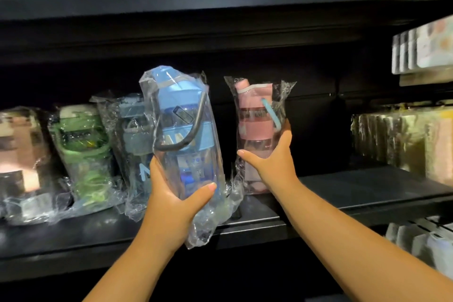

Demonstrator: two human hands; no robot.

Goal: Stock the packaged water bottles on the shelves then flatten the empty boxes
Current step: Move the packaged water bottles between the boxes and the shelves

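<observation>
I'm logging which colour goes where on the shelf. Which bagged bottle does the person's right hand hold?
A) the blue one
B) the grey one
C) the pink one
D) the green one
C: the right hand grips the pink bottle in its clear bag, while the left hand holds the blue bottle.

Your open run on the shelf (367, 189) lies right of the pink bottle (255, 125): bare board as far as the stacked packs (404, 140) at the far right. Left of the blue bottle (183, 130) the row is packed, with the grey bottle (133, 130) and the green bottle (83, 144) crowded wrapper against wrapper. Between blue and pink you have only a narrow gap. The upper shelf (220, 5) limits headroom above the caps.
</observation>
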